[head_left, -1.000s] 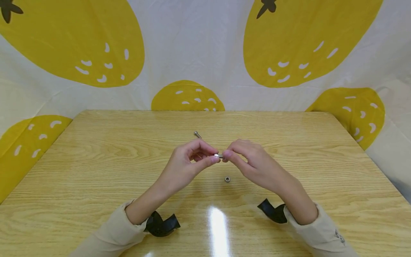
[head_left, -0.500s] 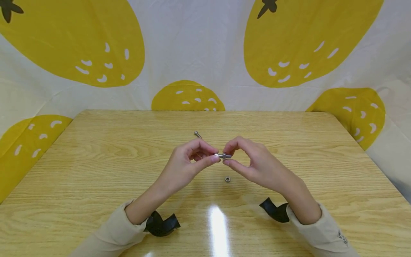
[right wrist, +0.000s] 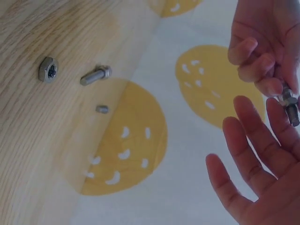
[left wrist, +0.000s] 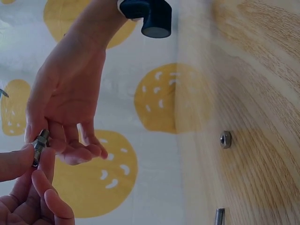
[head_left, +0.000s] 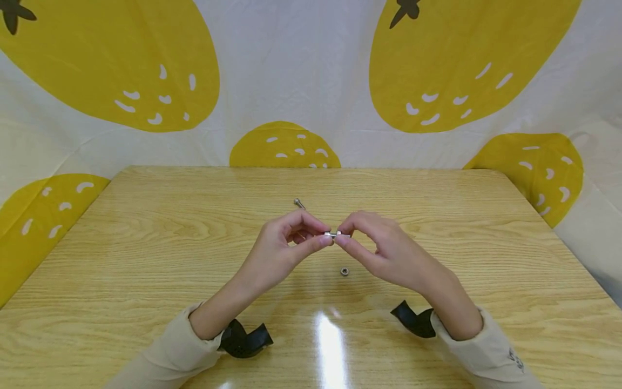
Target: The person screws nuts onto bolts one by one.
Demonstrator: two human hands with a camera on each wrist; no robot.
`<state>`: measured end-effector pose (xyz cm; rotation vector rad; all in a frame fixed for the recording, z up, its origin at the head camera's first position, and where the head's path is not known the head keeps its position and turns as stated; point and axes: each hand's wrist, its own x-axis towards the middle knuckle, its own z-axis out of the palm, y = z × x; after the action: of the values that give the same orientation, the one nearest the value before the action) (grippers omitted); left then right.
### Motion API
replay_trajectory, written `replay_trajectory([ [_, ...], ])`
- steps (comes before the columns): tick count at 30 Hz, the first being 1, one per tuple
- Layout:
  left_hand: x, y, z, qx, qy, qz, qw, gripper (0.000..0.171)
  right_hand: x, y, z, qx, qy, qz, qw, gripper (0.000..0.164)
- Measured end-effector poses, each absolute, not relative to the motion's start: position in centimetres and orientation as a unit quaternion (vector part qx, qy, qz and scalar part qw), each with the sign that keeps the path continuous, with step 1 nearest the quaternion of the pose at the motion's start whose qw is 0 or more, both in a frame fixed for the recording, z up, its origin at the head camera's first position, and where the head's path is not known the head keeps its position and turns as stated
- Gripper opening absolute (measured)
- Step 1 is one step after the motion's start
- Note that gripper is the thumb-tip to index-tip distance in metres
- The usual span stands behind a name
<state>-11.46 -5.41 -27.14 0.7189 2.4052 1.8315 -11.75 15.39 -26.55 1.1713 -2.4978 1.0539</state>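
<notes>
A silver bolt (right wrist: 292, 114) lies roughly level between the two hands in the head view. Its head end is pinched between thumb and fingers of my left hand (head_left: 278, 248). A hex nut (left wrist: 41, 140) sits around the bolt's shank. My right hand (head_left: 393, 251) pinches this nut with thumb and forefinger, partly covering it, while its other fingers are spread in the right wrist view. A second nut (head_left: 344, 272) lies on the table below the hands. Another bolt (head_left: 298, 202) rests beyond the left hand, its lower end hidden in the head view.
The wood-grain table (head_left: 170, 237) extends around both hands. A white cloth with yellow fruit shapes (head_left: 291, 81) hangs behind it. Black straps (head_left: 246, 340) show at both wrists. A small metal stub (right wrist: 101, 109) appears near the loose bolt in the right wrist view.
The right hand's fingers covered the bolt's free end, then parted to show the nut and tip, and now close in on the nut again. The left hand stays still.
</notes>
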Motion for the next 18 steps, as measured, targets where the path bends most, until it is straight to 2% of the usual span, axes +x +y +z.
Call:
replay_trajectory([
  [8,-11.46,-5.35,-27.14,0.23,0.772,0.592,0.019,0.009,-11.5,15.42,-26.26,0.352,-0.863,0.359,0.06,0.017],
  [12,-11.46,-5.36,-27.12,0.227,0.773,0.592,0.021,0.009,-11.51,15.45,-26.22,0.379,-0.847,0.363,0.086,0.025],
  [18,-11.45,-5.35,-27.09,0.224,0.775,0.59,0.021,0.009,-11.56,15.44,-26.24,0.402,-0.835,0.358,0.116,0.023],
])
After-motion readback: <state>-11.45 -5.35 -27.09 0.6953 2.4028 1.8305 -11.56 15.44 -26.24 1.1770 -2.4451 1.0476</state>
